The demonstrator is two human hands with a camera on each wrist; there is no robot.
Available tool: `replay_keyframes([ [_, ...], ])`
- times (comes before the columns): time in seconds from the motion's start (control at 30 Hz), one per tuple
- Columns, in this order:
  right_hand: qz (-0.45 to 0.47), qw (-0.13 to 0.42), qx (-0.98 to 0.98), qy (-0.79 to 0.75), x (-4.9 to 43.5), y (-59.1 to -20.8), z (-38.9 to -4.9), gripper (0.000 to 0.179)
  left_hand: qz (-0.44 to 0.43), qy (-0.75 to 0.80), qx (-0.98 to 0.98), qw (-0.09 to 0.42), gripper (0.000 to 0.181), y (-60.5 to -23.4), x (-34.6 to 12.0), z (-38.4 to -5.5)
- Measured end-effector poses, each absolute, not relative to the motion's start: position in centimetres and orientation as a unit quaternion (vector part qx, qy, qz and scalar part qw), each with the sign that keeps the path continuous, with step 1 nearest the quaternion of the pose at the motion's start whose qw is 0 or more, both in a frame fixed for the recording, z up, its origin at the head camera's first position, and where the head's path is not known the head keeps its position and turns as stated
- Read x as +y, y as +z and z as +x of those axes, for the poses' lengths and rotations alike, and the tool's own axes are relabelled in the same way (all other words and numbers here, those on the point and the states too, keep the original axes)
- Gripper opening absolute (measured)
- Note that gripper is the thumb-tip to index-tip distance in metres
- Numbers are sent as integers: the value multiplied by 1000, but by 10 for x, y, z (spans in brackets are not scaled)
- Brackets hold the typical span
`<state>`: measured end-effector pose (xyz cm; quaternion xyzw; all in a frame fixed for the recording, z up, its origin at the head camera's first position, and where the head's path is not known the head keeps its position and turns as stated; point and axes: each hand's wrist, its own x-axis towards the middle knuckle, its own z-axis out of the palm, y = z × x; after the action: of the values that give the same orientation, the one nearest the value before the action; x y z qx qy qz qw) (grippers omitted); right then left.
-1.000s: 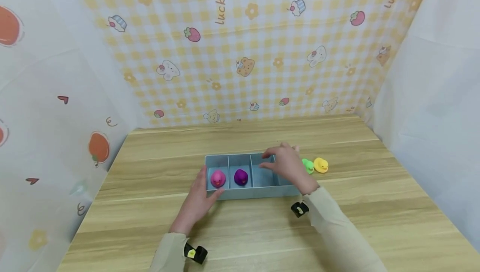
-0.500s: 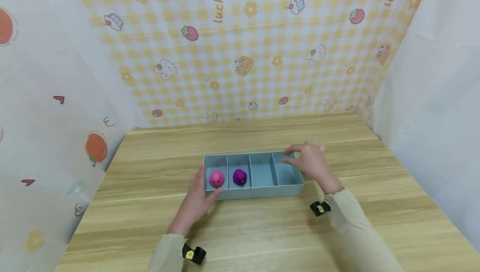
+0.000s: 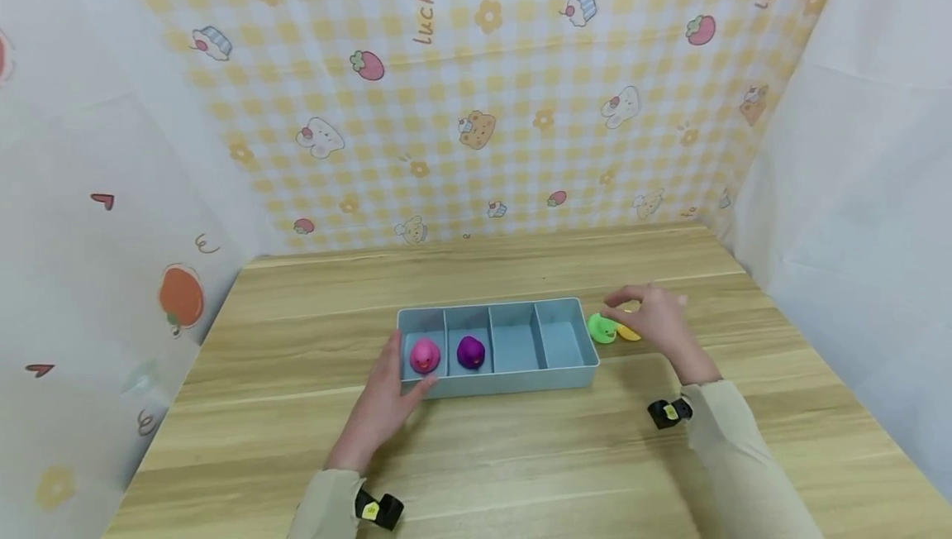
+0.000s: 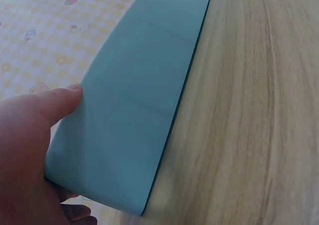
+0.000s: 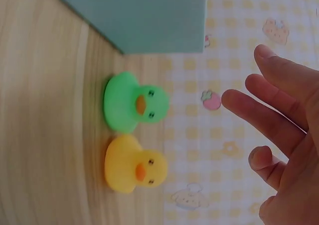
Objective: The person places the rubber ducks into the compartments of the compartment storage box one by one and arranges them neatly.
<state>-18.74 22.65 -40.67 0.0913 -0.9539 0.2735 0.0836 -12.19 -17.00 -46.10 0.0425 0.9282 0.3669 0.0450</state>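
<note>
A blue-grey divided tray (image 3: 498,384) stands on the table, its corner held by my left hand (image 3: 377,407). The thumb lies on the front wall and the fingers are at the left end, as the left wrist view shows of the tray (image 4: 124,105). Inside sit a pink rubber duck (image 3: 425,355) in the leftmost compartment and a purple rubber duck (image 3: 471,352) in the second. Beyond the right end, my right hand (image 3: 660,326) hovers with parted fingers and nothing in them. Under it are a green rubber duck (image 5: 119,105) and a yellow rubber duck (image 5: 119,165), side by side.
The tray's two right compartments show bare floors. A wood-grain table (image 3: 506,456) carries everything. Behind it hangs a yellow checked cloth (image 3: 446,109), with white cloth (image 3: 855,192) along the right side.
My right hand has moved rightward from above the tray's third compartment, past its right end, to above the green and yellow ducks. My left hand stays at the tray's left corner.
</note>
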Motion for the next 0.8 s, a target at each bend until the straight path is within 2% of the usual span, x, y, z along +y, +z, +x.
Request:
replay_keyframes([
  [0.2,51,40,-952,300,249,-415,-188,27,41,366,929,44,94,-462,-171,-121],
  [0.37,20,29,-956,293,267,-424,-193,31,39,364,929,52,94,-461,-171,-122],
  [0.63,26,-20,-957,289,279,-441,-201,38,34,370,927,54,95,-461,-173,-119],
  [0.8,38,-26,-962,267,281,-451,-202,42,37,375,925,52,95,-462,-172,-120],
])
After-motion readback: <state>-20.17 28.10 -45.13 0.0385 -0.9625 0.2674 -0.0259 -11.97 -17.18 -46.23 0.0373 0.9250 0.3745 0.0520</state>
